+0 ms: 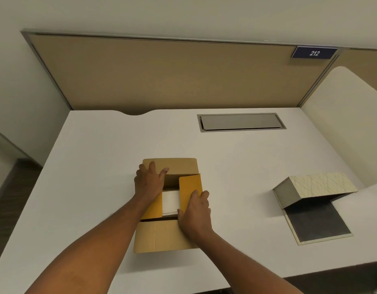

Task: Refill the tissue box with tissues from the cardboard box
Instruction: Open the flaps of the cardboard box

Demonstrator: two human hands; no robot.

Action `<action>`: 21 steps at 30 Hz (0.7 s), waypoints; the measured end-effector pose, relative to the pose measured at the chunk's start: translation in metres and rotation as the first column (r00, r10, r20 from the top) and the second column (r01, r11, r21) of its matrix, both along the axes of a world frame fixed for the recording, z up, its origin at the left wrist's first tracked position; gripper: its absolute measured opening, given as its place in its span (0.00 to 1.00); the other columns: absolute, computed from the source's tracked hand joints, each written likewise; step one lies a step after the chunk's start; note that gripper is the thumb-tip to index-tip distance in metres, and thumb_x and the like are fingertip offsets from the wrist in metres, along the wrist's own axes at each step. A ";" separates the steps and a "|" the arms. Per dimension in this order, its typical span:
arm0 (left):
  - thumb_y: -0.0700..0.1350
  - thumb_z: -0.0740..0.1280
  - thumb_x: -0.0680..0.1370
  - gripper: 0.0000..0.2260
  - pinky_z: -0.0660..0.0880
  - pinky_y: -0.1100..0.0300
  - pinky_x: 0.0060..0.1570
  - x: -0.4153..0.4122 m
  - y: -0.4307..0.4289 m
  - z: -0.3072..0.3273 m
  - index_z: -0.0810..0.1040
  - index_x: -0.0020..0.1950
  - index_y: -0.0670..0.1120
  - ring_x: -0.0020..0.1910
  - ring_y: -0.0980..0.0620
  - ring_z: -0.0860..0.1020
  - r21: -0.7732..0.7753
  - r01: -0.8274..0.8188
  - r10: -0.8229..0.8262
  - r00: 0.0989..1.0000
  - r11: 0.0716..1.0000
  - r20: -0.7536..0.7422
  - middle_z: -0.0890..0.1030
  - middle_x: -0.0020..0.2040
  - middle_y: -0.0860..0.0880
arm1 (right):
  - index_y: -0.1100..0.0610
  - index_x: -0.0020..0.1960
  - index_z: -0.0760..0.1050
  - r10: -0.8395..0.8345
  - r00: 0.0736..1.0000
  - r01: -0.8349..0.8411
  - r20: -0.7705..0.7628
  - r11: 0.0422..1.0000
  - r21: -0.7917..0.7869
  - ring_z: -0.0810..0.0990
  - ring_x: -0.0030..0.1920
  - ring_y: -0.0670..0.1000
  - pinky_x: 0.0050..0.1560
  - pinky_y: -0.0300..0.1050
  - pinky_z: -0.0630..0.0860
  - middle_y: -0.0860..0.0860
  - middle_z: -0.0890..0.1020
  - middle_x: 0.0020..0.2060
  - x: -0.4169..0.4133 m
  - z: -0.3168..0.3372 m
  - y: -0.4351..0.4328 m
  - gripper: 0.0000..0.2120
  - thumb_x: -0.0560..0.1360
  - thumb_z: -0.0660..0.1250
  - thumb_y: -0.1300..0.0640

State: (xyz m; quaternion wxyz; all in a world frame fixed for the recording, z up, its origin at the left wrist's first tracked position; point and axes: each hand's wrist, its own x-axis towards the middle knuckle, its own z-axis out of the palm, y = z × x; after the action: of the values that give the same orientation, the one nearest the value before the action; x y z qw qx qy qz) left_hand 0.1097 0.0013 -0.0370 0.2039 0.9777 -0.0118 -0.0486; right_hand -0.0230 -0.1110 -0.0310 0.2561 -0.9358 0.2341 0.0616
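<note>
A brown cardboard box (162, 236) sits in the middle of the white desk, its long flaps folded out front and back. Between its two yellow inner flaps a white stack of tissues (170, 202) shows. My left hand (148, 183) lies flat with fingers spread over the left inner flap and the far flap. My right hand (194, 211) grips the edge of the right yellow flap (189, 185). The patterned tissue box (314, 187) stands open on the right, its lid tipped up over a dark base (317, 221).
The white desk (98, 166) has a grey cable hatch (240, 122) at the back right. A tan partition (172, 77) closes the back, with a blue sign reading 212 (314, 53). A cream panel (348, 115) borders the right side. The desk's front edge is close to me.
</note>
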 end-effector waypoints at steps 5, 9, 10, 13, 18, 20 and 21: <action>0.71 0.63 0.67 0.42 0.67 0.45 0.66 0.005 0.000 -0.010 0.59 0.72 0.48 0.67 0.38 0.65 0.125 0.111 -0.091 0.983 0.986 -0.158 0.63 0.68 0.37 | 0.55 0.62 0.62 -0.005 1.000 0.005 0.013 1.000 0.015 0.70 0.58 0.57 0.62 0.57 0.72 0.54 0.65 0.58 0.000 0.001 0.001 0.23 0.73 0.63 0.46; 0.64 0.73 0.64 0.48 0.57 0.41 0.72 0.012 0.004 -0.006 0.52 0.76 0.50 0.74 0.33 0.54 0.099 0.151 -0.116 0.948 0.984 -0.296 0.55 0.74 0.36 | 0.54 0.57 0.63 0.004 0.999 -0.005 0.034 1.000 0.031 0.73 0.52 0.56 0.55 0.54 0.76 0.54 0.69 0.53 0.000 0.006 0.001 0.17 0.73 0.58 0.46; 0.61 0.74 0.65 0.48 0.58 0.41 0.72 0.013 0.004 -0.004 0.52 0.76 0.50 0.74 0.32 0.55 0.086 0.139 -0.107 0.946 0.987 -0.305 0.56 0.74 0.36 | 0.54 0.56 0.64 0.008 0.999 -0.010 0.050 0.999 0.042 0.74 0.50 0.55 0.53 0.53 0.77 0.54 0.70 0.50 0.000 0.008 -0.001 0.15 0.73 0.57 0.46; 0.53 0.75 0.67 0.45 0.65 0.42 0.69 0.014 0.005 0.003 0.52 0.75 0.49 0.72 0.33 0.59 0.050 0.075 -0.055 0.943 0.996 -0.329 0.59 0.72 0.38 | 0.54 0.51 0.66 0.010 0.994 -0.021 0.106 0.995 0.099 0.75 0.44 0.52 0.44 0.46 0.75 0.52 0.73 0.43 -0.001 0.012 -0.009 0.10 0.75 0.56 0.48; 0.47 0.72 0.71 0.41 0.75 0.49 0.58 0.014 0.016 0.018 0.50 0.77 0.48 0.67 0.38 0.68 -0.131 0.044 -0.094 0.908 0.990 -0.407 0.62 0.72 0.40 | 0.54 0.50 0.69 -0.061 0.984 0.019 0.169 0.970 0.241 0.77 0.37 0.50 0.37 0.46 0.75 0.50 0.77 0.37 -0.006 0.017 -0.025 0.09 0.79 0.53 0.52; 0.45 0.70 0.73 0.37 0.73 0.52 0.56 0.014 0.026 0.028 0.53 0.77 0.47 0.68 0.40 0.68 -0.231 0.042 -0.138 0.897 0.972 -0.419 0.62 0.73 0.42 | 0.55 0.53 0.69 -0.124 0.979 0.071 0.162 0.951 0.300 0.78 0.38 0.51 0.38 0.48 0.75 0.51 0.78 0.38 -0.006 0.017 -0.033 0.10 0.80 0.51 0.53; 0.43 0.69 0.74 0.35 0.72 0.52 0.57 0.014 0.032 0.032 0.55 0.77 0.47 0.69 0.41 0.66 -0.284 0.030 -0.155 0.892 0.958 -0.425 0.62 0.74 0.43 | 0.55 0.53 0.69 -0.154 0.975 0.096 0.162 0.943 0.318 0.78 0.38 0.52 0.38 0.49 0.75 0.51 0.79 0.39 -0.006 0.016 -0.038 0.10 0.80 0.50 0.54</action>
State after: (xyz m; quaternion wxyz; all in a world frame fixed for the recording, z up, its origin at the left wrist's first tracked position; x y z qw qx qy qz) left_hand 0.1236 0.0332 -0.0046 0.3299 0.9021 -0.0185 -0.2775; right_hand -0.0291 -0.1489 -0.0146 0.4228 -0.8693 0.2560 -0.0058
